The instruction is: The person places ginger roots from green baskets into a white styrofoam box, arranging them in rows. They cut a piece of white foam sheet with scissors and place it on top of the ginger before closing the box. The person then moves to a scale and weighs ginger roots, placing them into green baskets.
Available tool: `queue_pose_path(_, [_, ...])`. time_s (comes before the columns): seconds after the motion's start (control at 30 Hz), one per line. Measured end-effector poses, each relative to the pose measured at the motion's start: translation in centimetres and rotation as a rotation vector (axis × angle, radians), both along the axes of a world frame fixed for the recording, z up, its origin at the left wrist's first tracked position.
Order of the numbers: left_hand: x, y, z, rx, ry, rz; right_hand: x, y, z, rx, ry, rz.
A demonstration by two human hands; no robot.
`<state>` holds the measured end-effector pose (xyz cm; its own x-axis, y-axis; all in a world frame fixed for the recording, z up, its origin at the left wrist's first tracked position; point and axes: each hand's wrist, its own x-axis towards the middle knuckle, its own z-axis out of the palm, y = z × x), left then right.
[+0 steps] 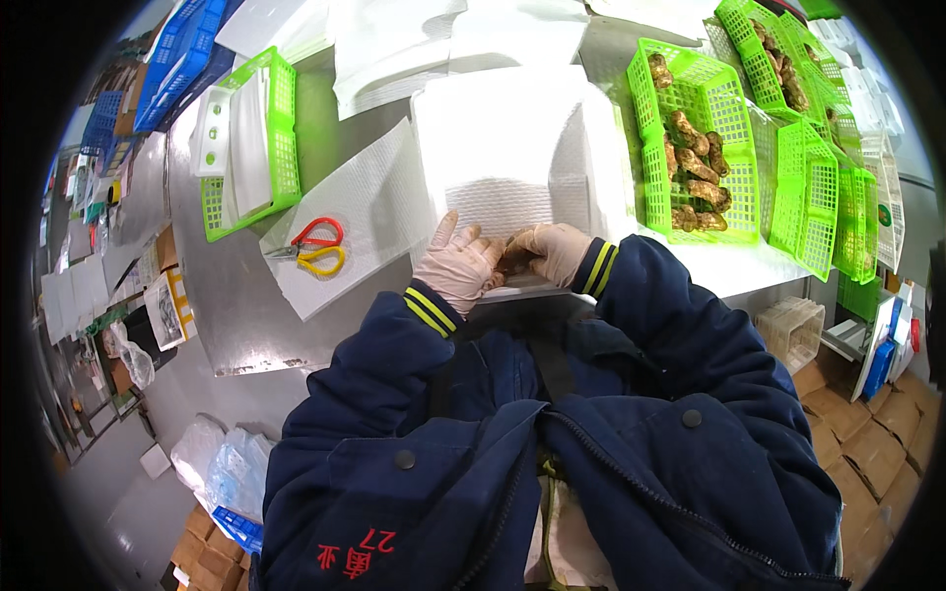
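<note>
A white foam box (591, 185) lined with white quilted absorbent paper (502, 199) lies in front of me. Both my hands wear thin pale gloves and meet at the box's near side. My right hand (558, 255) curls around a brown mushroom (517, 261), which the fingers mostly cover. Against its other side rests my left hand (460, 262), fingers partly spread over the lining; its grip is hidden. To the left, scissors (319, 247) with one red and one yellow handle lie on a loose sheet of quilted paper (362, 199).
A green basket (739, 140) of brown mushrooms (698, 166) stands right of the box, with more green baskets (805, 199) beyond. Another green basket (288, 140) at left holds white sheets (250, 148). The metal table's front edge (259, 369) runs before me.
</note>
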<state>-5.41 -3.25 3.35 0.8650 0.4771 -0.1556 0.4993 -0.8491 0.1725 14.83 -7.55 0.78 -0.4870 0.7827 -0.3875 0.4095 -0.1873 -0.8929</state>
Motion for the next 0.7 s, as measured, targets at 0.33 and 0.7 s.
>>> queue_pose_path(0.33, [0.6, 0.8, -0.7, 0.004, 0.138, -0.067, -0.8, -1.2, 0.9, 0.073, -0.076, -0.156])
queue_pose_path(0.7, [-1.7, 3.0, 1.1, 0.105, -0.376, 0.158, -1.4, -0.8, 1.5, 0.08, -0.312, -0.187])
